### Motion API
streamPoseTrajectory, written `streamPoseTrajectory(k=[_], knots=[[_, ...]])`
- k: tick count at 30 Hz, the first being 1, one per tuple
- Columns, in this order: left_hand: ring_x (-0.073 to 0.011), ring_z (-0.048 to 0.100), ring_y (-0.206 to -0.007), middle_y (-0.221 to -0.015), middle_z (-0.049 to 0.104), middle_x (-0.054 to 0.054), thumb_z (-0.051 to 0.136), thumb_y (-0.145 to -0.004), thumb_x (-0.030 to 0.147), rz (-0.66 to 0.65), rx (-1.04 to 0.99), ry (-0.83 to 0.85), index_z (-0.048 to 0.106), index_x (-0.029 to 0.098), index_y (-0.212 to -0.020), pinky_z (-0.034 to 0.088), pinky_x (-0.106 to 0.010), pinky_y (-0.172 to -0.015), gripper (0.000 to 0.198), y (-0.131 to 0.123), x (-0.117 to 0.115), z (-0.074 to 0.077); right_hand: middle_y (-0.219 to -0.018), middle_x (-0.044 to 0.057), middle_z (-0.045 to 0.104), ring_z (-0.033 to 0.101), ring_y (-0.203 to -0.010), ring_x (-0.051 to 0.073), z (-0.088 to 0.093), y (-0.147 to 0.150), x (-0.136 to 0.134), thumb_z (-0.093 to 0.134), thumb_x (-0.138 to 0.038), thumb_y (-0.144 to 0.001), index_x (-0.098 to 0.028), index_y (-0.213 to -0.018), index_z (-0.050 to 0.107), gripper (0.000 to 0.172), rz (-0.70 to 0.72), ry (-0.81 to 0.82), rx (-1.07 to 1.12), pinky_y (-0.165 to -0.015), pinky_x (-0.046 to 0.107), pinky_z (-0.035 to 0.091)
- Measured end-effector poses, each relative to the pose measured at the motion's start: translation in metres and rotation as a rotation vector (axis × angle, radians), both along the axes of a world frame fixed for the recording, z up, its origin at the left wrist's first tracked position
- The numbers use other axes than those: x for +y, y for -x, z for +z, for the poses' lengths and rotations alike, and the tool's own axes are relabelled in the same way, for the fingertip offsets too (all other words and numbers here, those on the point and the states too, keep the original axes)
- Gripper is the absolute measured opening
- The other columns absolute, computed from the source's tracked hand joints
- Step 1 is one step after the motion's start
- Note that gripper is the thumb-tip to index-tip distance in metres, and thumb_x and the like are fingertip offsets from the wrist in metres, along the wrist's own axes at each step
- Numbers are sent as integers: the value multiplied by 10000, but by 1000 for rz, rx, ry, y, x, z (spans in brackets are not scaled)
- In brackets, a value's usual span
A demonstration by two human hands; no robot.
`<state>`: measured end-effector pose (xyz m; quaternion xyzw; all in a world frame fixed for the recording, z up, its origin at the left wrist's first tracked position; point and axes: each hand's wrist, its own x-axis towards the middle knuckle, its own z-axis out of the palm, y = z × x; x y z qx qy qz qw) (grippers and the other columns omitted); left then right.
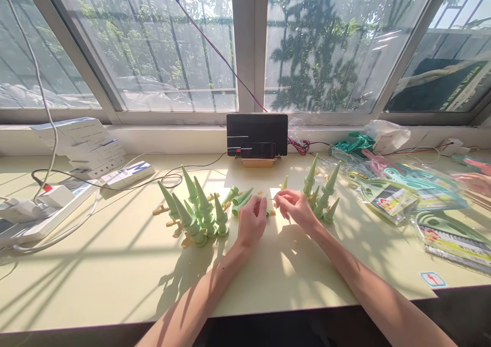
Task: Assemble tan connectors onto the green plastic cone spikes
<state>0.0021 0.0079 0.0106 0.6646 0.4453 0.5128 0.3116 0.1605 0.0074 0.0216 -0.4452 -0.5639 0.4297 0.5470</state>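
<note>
- Left hand (pixel 252 220): grip curled near green, pointed, plastic-looking cones (pixel 242 199); contents hidden.
- Right hand (pixel 294 207): fingers bent; whether anything is held cannot be told.

My bare hands work close together over a sunlit table (pixel 115 285), the left hand (pixel 252 219) with fingers curled beside a few green cones (pixel 242 202) lying on their sides, the right hand (pixel 297 208) with fingertips drawn together; whatever either holds is too small or hidden to tell. A cluster of upright green spires (pixel 205 214) stands to my left, a smaller group (pixel 328 188) just beyond my right hand. Ahead, a phone (pixel 258 150) leans on a wooden stand (pixel 258 163) before a dark screen (pixel 257 127), below the windows (pixel 172 45). White boxes (pixel 86 142) sit far left; plastic-wrapped packets (pixel 391 199) spread right, near another person's hand (pixel 477 182).
</note>
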Motion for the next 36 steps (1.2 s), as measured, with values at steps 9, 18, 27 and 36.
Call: streamPoseTrajectory(k=[9,18,27,36], knots=[[-97,426,-473,-676,596,24,523,-942,383,97,122,-87,563,208,-777,368,-257,-527,244,2,5,-1,-731,40,684,601,-534,151,-12,-7,1,638,-459,-876,-194,-872,654,265,-261,-187,-211,-480,268,441],[-127,512,-587,-835,600,-16,590,-880,297,126,391,-98,610,201,-830,409,-275,-606,110,4,7,-7,-758,58,715,654,-615,196,-16,-2,1,585,-421,-923,-187,-906,698,261,-275,-200,-336,-568,303,469],[-199,617,-750,-835,623,-38,619,-869,365,151,492,-2,603,206,-913,405,-284,-628,165,4,4,-5,-830,74,726,666,-626,186,-11,0,-3,612,-426,-907,-173,-955,685,267,-269,-172,-299,-539,282,474],[-227,630,-777,-831,668,-57,585,-881,402,111,563,181,651,187,-996,390,-302,-628,253,3,3,-1,-856,80,731,693,-681,201,-12,-1,-3,616,-417,-899,-180,-951,673,249,-289,-160,-272,-569,289,505]])
